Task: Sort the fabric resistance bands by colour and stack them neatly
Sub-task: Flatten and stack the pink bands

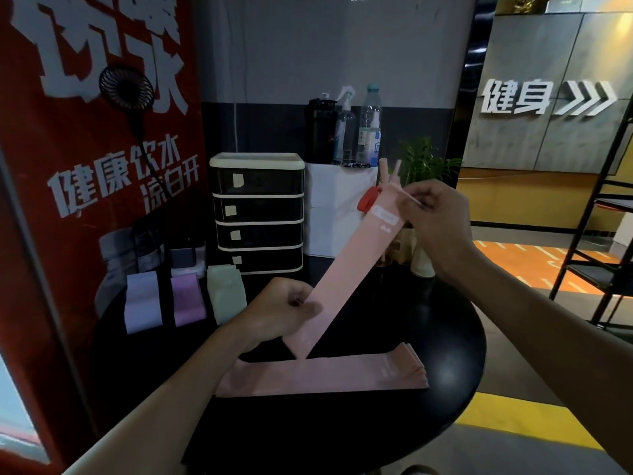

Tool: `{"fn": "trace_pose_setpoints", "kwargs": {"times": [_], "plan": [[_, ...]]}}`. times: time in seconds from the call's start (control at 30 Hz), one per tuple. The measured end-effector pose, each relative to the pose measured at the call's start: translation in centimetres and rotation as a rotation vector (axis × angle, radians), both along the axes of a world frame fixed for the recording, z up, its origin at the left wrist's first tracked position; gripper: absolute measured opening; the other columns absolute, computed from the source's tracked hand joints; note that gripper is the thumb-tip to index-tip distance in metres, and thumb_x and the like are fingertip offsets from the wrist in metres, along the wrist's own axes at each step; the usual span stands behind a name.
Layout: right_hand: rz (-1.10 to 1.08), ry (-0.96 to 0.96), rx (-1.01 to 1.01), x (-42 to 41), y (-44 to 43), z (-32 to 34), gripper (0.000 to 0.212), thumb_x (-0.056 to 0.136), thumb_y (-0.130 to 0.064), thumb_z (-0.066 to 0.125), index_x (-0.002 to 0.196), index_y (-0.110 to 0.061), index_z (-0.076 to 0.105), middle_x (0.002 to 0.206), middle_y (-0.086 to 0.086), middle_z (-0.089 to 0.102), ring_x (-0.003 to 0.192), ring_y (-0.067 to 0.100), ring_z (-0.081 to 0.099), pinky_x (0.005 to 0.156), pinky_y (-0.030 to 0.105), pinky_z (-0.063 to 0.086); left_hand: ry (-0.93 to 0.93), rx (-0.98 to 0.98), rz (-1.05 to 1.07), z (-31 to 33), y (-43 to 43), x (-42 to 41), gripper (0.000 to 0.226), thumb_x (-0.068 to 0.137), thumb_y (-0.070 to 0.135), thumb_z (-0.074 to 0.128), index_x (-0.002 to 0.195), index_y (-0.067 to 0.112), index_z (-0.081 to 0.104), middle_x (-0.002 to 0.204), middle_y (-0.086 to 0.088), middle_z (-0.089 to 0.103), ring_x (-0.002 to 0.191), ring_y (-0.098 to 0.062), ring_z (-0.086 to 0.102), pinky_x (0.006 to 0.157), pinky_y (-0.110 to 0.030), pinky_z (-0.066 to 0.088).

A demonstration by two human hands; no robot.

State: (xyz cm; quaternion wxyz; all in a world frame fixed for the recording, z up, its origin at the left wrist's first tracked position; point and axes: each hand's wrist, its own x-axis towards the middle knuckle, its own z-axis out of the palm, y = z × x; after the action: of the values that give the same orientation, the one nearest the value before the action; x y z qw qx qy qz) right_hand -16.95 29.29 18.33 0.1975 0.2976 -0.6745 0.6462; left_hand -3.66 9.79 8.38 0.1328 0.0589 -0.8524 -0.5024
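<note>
Starting from the left, three folded fabric band piles sit in a row at the back of the round black table (pixel 445 337): a pale lavender pile (pixel 142 303), a purple pile (pixel 187 298) and a mint-green pile (pixel 227 292), each apart from its neighbour. Next, the left hand (pixel 284 308) has its fingers curled and pinching the lower part of a long pink fabric band (pixel 346 279), which is held up taut and slanted above the table. Its top end is pinched by the right hand (pixel 436 217) between thumb and fingertips (white label facing the camera). Below lies the flat pink stack (pixel 325 375), so I'd say we're mid-pink; next move probably needs lowering it square onto that stack.
</note>
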Motion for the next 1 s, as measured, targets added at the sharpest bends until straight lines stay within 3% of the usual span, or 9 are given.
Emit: {"fn": "trace_pose_setpoints", "kwargs": {"times": [0.07,0.17,0.33,0.47,0.53,0.63,0.77,0.9,1.0], "plan": [[-0.018,-0.023,0.003,-0.5,0.5,-0.5,0.015,0.087,-0.001,0.064,0.089,-0.016,0.066,0.087,-0.004,0.069,0.076,0.004,0.066,0.07,0.02,0.057,-0.057,-0.036,0.0,0.0,-0.7,0.4,0.023,0.097,0.015,0.062,0.077,0.004,0.064,0.06,0.008,0.059,0.055,-0.003,0.051,0.055,-0.018,0.04],[-0.044,-0.049,-0.005,-1.1,1.3,-1.4,0.013,0.088,0.0,0.062,0.09,-0.013,0.065,0.089,0.007,0.069,0.073,0.009,0.064,0.066,0.022,0.056,-0.084,-0.05,-0.007,-0.3,-1.7,0.8,0.032,0.098,0.018,0.061,0.067,0.012,0.058,0.058,0.01,0.054,0.055,-0.003,0.049,0.056,-0.019,0.039],[-0.079,-0.075,0.024,-1.9,2.5,-3.0,0.017,0.088,-0.001,0.061,0.087,-0.017,0.066,0.094,0.011,0.069,0.08,0.019,0.065,0.072,0.03,0.056,-0.103,-0.061,-0.056,-0.5,-3.2,1.9,0.011,0.097,0.017,0.063,0.09,0.009,0.064,0.081,0.0,0.075,0.077,-0.01,0.068,0.076,-0.025,0.051],[-0.059,-0.124,0.063,-2.3,3.9,-4.3,0.019,0.088,0.001,0.06,0.106,-0.004,0.061,0.084,0.005,0.066,0.064,0.001,0.062,0.057,0.014,0.051,-0.086,-0.046,0.017,-0.1,-4.2,3.0,0.009,0.094,0.016,0.068,0.101,0.013,0.064,0.085,-0.004,0.075,0.077,-0.009,0.067,0.071,-0.018,0.049],[-0.035,-0.137,0.132,-2.2,4.6,-5.3,0.026,0.086,0.001,0.062,0.109,-0.009,0.056,0.084,0.002,0.064,0.066,0.002,0.062,0.053,0.013,0.049,-0.065,-0.008,0.087,0.1,-4.8,3.7,0.013,0.092,0.014,0.069,0.103,0.012,0.063,0.084,-0.007,0.073,0.073,-0.011,0.064,0.065,-0.019,0.048],[-0.008,-0.163,0.251,-1.9,5.3,-7.3,0.03,0.086,0.002,0.063,0.111,-0.015,0.054,0.078,0.006,0.063,0.066,0.015,0.058,0.058,0.024,0.045,-0.051,0.024,0.147,0.4,-5.7,4.7,0.013,0.091,0.008,0.069,0.103,0.009,0.064,0.095,-0.021,0.069,0.073,-0.019,0.062,0.064,-0.028,0.051],[-0.01,-0.13,0.463,-1.6,5.9,-10.2,0.033,0.085,0.002,0.063,0.093,-0.029,0.063,0.076,0.013,0.063,0.071,0.029,0.06,0.067,0.037,0.046,-0.046,0.001,0.214,0.4,-6.3,6.0,0.015,0.087,0.006,0.073,0.098,0.007,0.064,0.096,-0.025,0.069,0.068,-0.019,0.062,0.063,-0.029,0.05],[-0.002,-0.135,0.596,-0.9,5.9,-12.3,0.026,0.086,-0.004,0.066,0.088,-0.03,0.063,0.079,0.005,0.064,0.073,0.02,0.06,0.066,0.032,0.045,-0.06,-0.093,0.236,-0.3,-6.3,6.7,0.014,0.084,0.003,0.075,0.09,0.007,0.063,0.081,-0.016,0.068,0.055,-0.006,0.058,0.056,-0.019,0.048],[0.034,-0.152,0.643,-0.5,5.9,-13.2,0.023,0.084,-0.004,0.067,0.09,-0.025,0.064,0.076,0.003,0.061,0.07,0.016,0.057,0.066,0.031,0.043,-0.072,-0.159,0.222,-1.2,-6.2,7.2,0.013,0.084,0.003,0.076,0.087,0.01,0.065,0.085,-0.011,0.068,0.068,-0.013,0.061,0.066,-0.025,0.049]]}}
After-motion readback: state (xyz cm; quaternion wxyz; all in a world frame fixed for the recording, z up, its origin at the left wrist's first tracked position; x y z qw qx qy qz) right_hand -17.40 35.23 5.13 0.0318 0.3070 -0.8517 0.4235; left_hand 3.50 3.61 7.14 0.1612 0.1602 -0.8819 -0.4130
